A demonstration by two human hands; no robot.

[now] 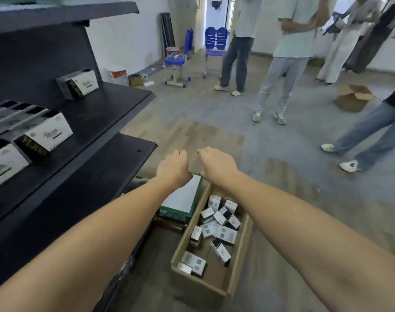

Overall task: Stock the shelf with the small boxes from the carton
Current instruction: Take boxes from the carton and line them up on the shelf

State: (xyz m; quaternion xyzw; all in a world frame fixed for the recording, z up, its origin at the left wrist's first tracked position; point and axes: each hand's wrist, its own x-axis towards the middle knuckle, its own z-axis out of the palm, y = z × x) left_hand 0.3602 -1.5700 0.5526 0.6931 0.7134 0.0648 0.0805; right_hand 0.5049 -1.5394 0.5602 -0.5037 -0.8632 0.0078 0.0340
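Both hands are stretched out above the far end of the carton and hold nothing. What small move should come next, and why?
Probably lower the right hand into the carton and grasp one of the small boxes. Both it and the left hand look empty, many boxes lie loose in the carton, and the shelf has free space.

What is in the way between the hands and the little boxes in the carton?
Nothing visible. Both the left hand and right hand hover past the carton's far end, and the small boxes lie uncovered in its open top.
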